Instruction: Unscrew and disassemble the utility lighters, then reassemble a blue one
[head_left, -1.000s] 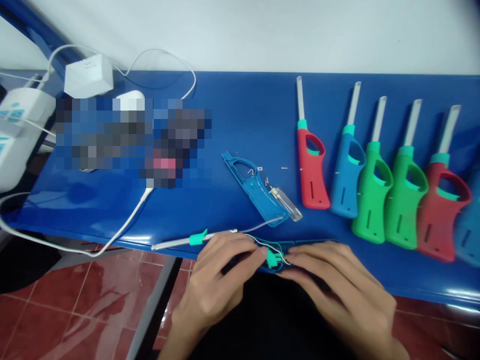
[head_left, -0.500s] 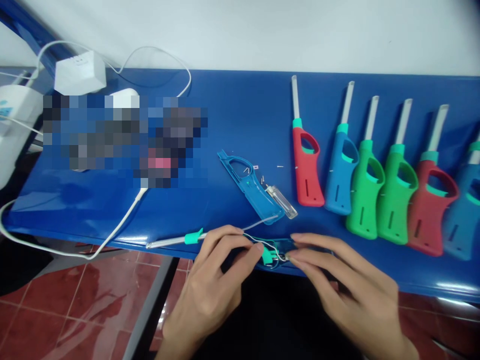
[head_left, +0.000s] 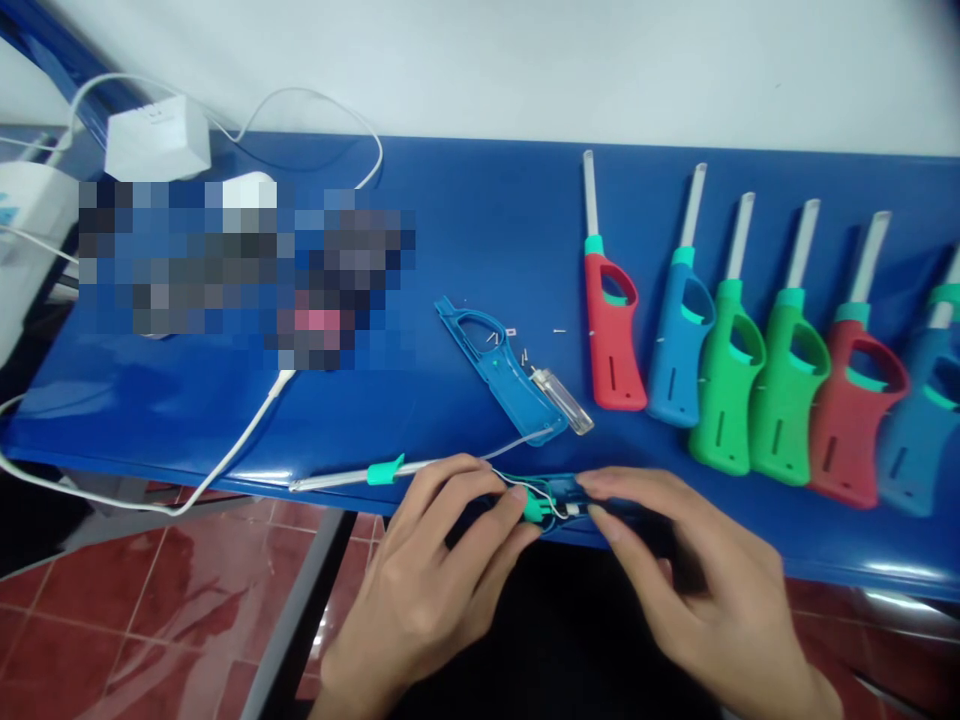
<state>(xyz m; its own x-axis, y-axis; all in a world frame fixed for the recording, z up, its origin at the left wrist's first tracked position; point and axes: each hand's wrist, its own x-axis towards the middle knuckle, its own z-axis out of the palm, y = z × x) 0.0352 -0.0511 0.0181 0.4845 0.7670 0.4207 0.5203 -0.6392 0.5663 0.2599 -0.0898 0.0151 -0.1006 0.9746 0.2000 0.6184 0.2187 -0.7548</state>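
Observation:
At the table's front edge lies an opened blue lighter casing half (head_left: 564,488), inner side up. My left hand (head_left: 431,560) is closed on its left part, fingers around the green trigger (head_left: 534,507). A thin white wire (head_left: 517,481) loops over the trigger to a small white and metal part (head_left: 572,510). My right hand (head_left: 697,570) grips the casing's right end, index finger on the far edge and thumb on the near side. Left of my hands extend a metal nozzle tube (head_left: 330,482) and green collar (head_left: 385,471). Fingers hide much of the casing.
Beyond my hands lie the other blue casing half (head_left: 517,395), a clear fuel tank (head_left: 564,402) and several small screws (head_left: 525,356). Several assembled lighters (head_left: 616,340) line the right side. A white cable (head_left: 232,450), a white adapter (head_left: 157,138) and blurred items occupy the left.
My right fingertips have moved off the small white and metal part to the casing's edges, uncovering that part. My left hand keeps its hold, with its thumb now visible below the trigger.

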